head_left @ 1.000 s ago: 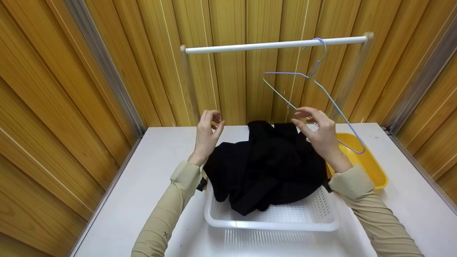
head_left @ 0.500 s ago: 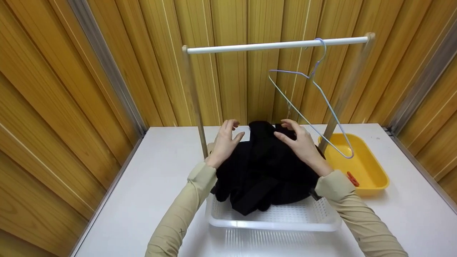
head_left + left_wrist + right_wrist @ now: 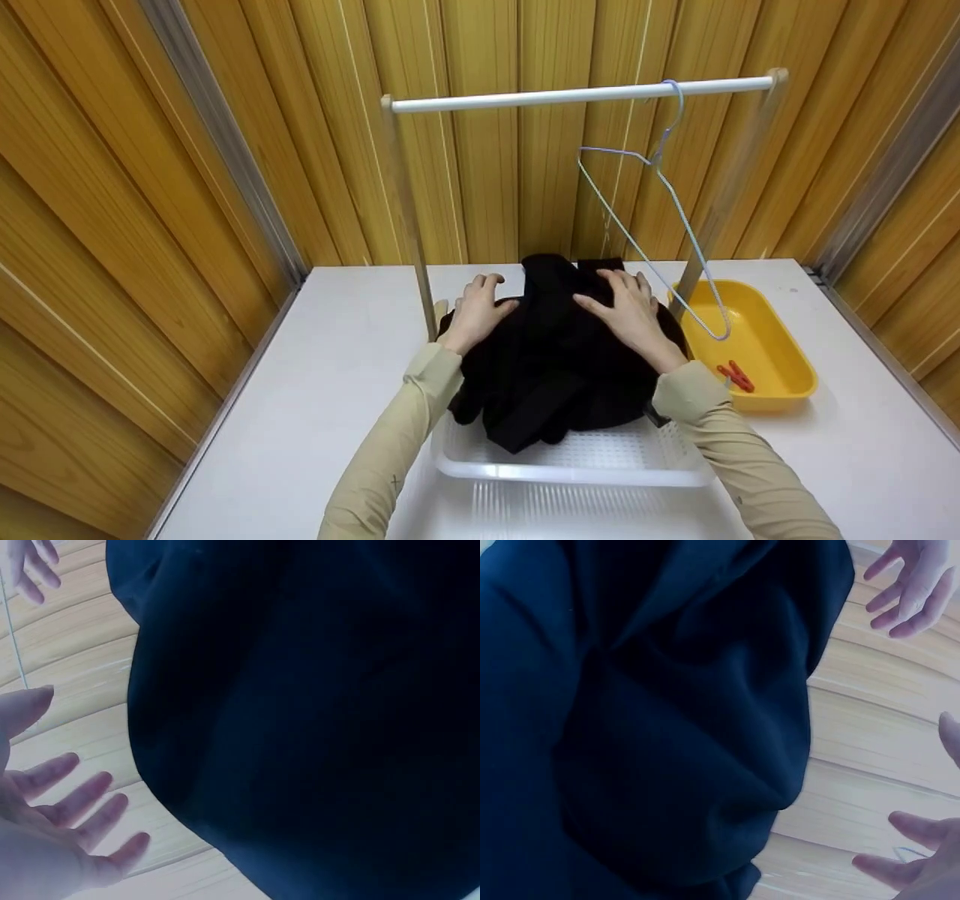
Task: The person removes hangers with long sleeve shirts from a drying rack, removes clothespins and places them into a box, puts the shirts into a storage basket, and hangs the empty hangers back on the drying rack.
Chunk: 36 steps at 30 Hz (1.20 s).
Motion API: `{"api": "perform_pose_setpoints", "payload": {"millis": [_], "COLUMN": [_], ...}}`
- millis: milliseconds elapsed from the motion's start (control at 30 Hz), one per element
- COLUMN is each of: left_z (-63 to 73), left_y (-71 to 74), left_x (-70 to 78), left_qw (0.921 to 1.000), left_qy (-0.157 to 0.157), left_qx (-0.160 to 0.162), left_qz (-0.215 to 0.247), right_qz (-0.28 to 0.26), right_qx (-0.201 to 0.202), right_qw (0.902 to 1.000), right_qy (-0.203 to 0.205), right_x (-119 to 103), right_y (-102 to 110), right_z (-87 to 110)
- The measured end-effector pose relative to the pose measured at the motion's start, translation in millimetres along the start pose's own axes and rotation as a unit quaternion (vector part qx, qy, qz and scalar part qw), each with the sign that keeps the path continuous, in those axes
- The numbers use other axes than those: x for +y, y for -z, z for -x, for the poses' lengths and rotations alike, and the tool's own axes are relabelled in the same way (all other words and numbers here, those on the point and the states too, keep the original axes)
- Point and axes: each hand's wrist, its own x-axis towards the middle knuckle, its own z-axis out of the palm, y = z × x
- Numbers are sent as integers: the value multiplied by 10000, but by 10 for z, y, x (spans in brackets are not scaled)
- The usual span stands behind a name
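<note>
A black garment (image 3: 551, 367), probably some clothing whose kind I cannot tell, lies bunched in a white perforated basket (image 3: 570, 474). Over its left part hovers my left hand (image 3: 474, 313), fingers loosely bent and spread, holding nothing. Across from it is my right hand (image 3: 630, 313), above the garment's right part, also with nothing between thumb and fingers. In the left wrist view the left hand (image 3: 56, 840) stays apart from the dark cloth (image 3: 300, 720). The right wrist view likewise has the right hand (image 3: 922, 862) off the cloth (image 3: 682, 765).
A white rail (image 3: 525, 98) on wooden posts stands behind the basket. From its right half hangs a blue wire hanger (image 3: 666, 135), turned at an angle. Red clothespins (image 3: 737, 376) lie in a yellow tray (image 3: 791, 375) at the right of the white table (image 3: 285, 420).
Both hands have come down from beside the hanger and rail to over the garment, moving closer together. The hanger has swung round, free of the right hand, uncovering the tray's clothespins.
</note>
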Motion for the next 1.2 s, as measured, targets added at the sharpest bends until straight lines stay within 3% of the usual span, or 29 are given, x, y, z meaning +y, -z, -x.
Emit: {"api": "perform_pose_setpoints", "payload": {"millis": [367, 667, 1200], "left_z": [15, -7, -7], "left_y": [-71, -121, -241], "left_x": [-47, -32, 8], "left_qw": [9930, 9838, 9748], "left_qy": [750, 1071, 955], "left_qx": [-776, -1278, -1385], "left_qz": [-476, -658, -1464], "right_qz": [267, 144, 489], "right_qx": [-304, -414, -460], "right_qw": [9973, 9961, 9969], "right_qy": [-612, -769, -405], "right_x": [164, 293, 390], "right_y": [-130, -199, -334], "right_z": [-42, -68, 17]}}
